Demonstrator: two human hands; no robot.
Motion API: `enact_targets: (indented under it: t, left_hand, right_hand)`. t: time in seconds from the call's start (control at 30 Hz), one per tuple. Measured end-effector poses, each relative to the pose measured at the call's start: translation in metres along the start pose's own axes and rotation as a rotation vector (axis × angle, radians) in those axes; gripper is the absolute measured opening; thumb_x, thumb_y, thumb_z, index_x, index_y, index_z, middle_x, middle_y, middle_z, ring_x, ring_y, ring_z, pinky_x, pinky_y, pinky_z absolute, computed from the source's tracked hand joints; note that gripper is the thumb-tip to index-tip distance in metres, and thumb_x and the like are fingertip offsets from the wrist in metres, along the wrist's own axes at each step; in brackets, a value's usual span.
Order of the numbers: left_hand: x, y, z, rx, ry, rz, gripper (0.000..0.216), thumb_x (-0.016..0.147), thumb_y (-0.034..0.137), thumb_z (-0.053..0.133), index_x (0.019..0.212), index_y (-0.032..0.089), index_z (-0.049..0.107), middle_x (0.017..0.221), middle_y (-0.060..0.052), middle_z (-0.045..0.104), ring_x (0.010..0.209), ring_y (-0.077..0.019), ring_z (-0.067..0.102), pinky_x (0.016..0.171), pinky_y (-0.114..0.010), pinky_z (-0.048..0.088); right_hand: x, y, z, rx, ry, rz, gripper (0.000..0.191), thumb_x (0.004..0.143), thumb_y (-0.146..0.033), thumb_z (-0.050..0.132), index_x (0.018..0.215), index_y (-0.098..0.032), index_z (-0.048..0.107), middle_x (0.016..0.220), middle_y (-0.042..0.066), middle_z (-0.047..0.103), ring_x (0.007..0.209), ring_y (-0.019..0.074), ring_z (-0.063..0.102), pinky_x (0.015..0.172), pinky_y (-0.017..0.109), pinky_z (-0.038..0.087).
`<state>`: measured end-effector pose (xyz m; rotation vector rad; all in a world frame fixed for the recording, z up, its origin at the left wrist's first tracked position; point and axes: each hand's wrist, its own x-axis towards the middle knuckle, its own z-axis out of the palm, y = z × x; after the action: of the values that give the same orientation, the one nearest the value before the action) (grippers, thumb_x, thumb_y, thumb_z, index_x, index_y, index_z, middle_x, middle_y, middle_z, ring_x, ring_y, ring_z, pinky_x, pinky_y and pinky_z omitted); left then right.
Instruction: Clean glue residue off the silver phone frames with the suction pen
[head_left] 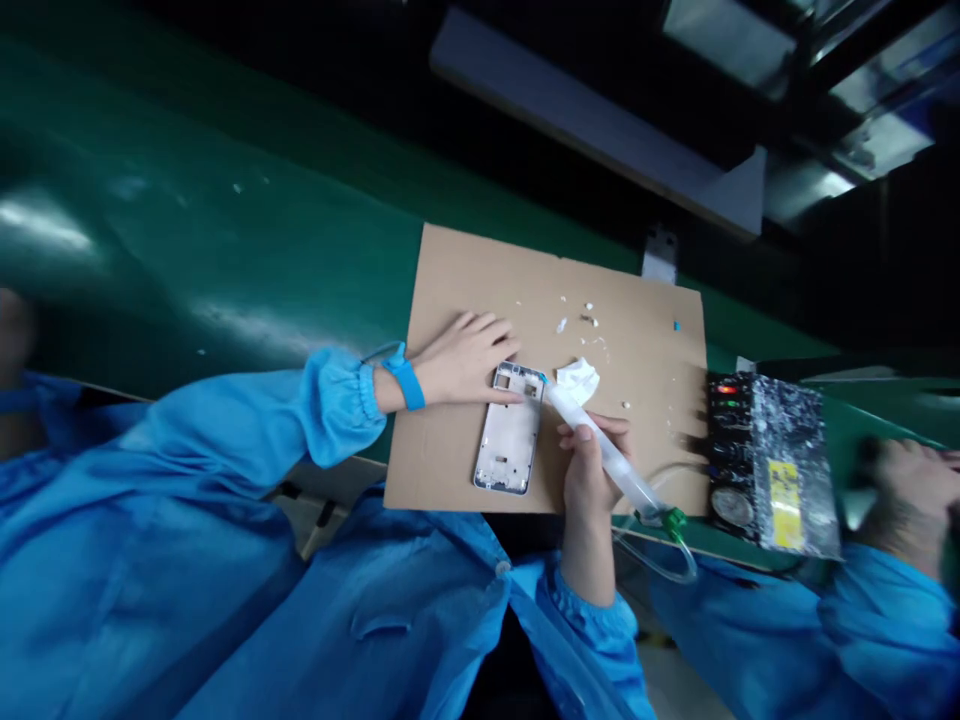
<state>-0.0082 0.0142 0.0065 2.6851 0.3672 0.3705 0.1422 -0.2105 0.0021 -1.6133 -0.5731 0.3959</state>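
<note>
A pale phone frame (506,440) lies on a sheet of brown cardboard (450,290). My left hand (472,360) bridges its upper left corner, with the thumb across the frame and the other fingers bent by the top edge. In my right hand (592,460) is a translucent dispensing syringe (611,462), gripped like a pen and slanting up to the left. Its blue tip meets or hovers over the frame's upper right corner; I cannot tell which. A green cap with a clear hose closes its rear end. A blue strap (407,382) circles my left wrist.
A crumpled white tissue (577,380) and several small white scraps lie on the cardboard. To the right stands a paint-smeared dispenser box (795,470) with a gauge and a red display. A co-worker's hand (919,490) is at far right. The table (225,250) is green.
</note>
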Motion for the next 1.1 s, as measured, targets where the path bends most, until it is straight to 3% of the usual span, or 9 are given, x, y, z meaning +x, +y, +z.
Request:
enact_targets:
  t: [0.1, 0.17, 0.23, 0.33, 0.43, 0.53, 0.7, 0.83, 1.1]
  left_hand:
    - [0.007, -0.019, -0.012, -0.010, -0.090, 0.008, 0.058, 0.095, 0.074, 0.077, 0.117, 0.021, 0.070, 0.127, -0.011, 0.070, 0.121, -0.0327, 0.063, 0.106, -0.048, 0.047]
    - [0.012, -0.047, -0.026, -0.008, -0.065, -0.044, 0.059, 0.091, 0.072, 0.083, 0.123, 0.024, 0.070, 0.132, -0.010, 0.069, 0.124, -0.0328, 0.064, 0.107, -0.048, 0.049]
    - [0.015, -0.081, -0.045, 0.052, 0.145, -0.202, 0.062, 0.090, 0.065, 0.087, 0.131, 0.024, 0.067, 0.142, -0.013, 0.065, 0.131, -0.0350, 0.062, 0.109, -0.049, 0.050]
    - [0.010, -0.127, -0.073, 0.144, 0.650, -0.511, 0.053, 0.098, 0.049, 0.082, 0.138, 0.021, 0.061, 0.149, -0.018, 0.059, 0.140, -0.0357, 0.057, 0.114, -0.051, 0.048]
    - [-0.001, -0.144, -0.085, 0.131, 0.837, -0.626, 0.031, 0.105, 0.036, 0.070, 0.130, 0.020, 0.060, 0.139, -0.017, 0.064, 0.129, -0.0304, 0.062, 0.113, -0.047, 0.051]
    - [-0.005, -0.131, -0.078, 0.159, 0.722, -0.588, 0.019, 0.102, 0.029, 0.069, 0.119, 0.022, 0.062, 0.131, -0.014, 0.068, 0.124, -0.0294, 0.064, 0.111, -0.047, 0.052]
    - [0.012, -0.088, -0.052, 0.196, 0.366, -0.283, 0.017, 0.107, 0.034, 0.062, 0.118, 0.023, 0.067, 0.133, -0.013, 0.071, 0.125, -0.0298, 0.065, 0.109, -0.046, 0.052]
    - [0.021, -0.062, -0.036, 0.164, 0.203, -0.118, 0.024, 0.111, 0.041, 0.057, 0.118, 0.022, 0.070, 0.125, -0.012, 0.074, 0.122, -0.0299, 0.067, 0.109, -0.047, 0.052]
    - [0.023, -0.036, -0.039, 0.350, -0.053, -0.024, 0.031, 0.115, 0.038, 0.050, 0.134, 0.024, 0.070, 0.138, -0.015, 0.074, 0.124, -0.0362, 0.068, 0.100, -0.052, 0.054]
  right_hand:
    - [0.002, 0.005, -0.001, 0.061, 0.053, 0.011, 0.045, 0.086, -0.054, 0.094, 0.100, -0.019, 0.069, 0.081, 0.002, 0.079, 0.064, 0.0180, 0.074, 0.061, 0.028, 0.056]
    - [0.002, 0.008, -0.001, 0.095, 0.062, 0.006, 0.044, 0.085, -0.052, 0.096, 0.100, -0.018, 0.071, 0.077, 0.002, 0.078, 0.063, 0.0178, 0.073, 0.061, 0.028, 0.056]
    - [0.002, 0.009, -0.001, 0.112, 0.061, 0.002, 0.045, 0.084, -0.052, 0.096, 0.100, -0.018, 0.072, 0.075, 0.002, 0.077, 0.062, 0.0180, 0.073, 0.062, 0.028, 0.057]
    - [0.000, 0.009, -0.001, 0.107, 0.063, 0.012, 0.046, 0.083, -0.054, 0.096, 0.101, -0.017, 0.074, 0.078, 0.005, 0.080, 0.065, 0.0189, 0.075, 0.063, 0.029, 0.058]
    - [-0.001, 0.009, -0.002, 0.098, 0.065, 0.026, 0.048, 0.083, -0.056, 0.096, 0.102, -0.017, 0.075, 0.080, 0.008, 0.081, 0.067, 0.0201, 0.076, 0.064, 0.029, 0.059]
    - [-0.002, 0.010, -0.001, 0.093, 0.051, 0.021, 0.049, 0.083, -0.058, 0.095, 0.103, -0.018, 0.076, 0.080, 0.008, 0.080, 0.068, 0.0212, 0.076, 0.063, 0.030, 0.058]
    - [-0.001, 0.006, 0.000, 0.083, 0.097, -0.021, 0.051, 0.081, -0.062, 0.095, 0.100, -0.018, 0.077, 0.081, 0.008, 0.080, 0.066, 0.0198, 0.072, 0.061, 0.030, 0.055]
    - [0.007, 0.005, -0.013, 0.109, 0.158, -0.006, 0.053, 0.079, -0.065, 0.095, 0.098, -0.019, 0.076, 0.081, 0.007, 0.080, 0.066, 0.0194, 0.072, 0.061, 0.029, 0.055]
    - [0.016, 0.009, -0.037, 0.120, 0.136, 0.041, 0.045, 0.080, -0.058, 0.093, 0.094, -0.020, 0.074, 0.081, 0.004, 0.079, 0.066, 0.0171, 0.068, 0.060, 0.028, 0.051]
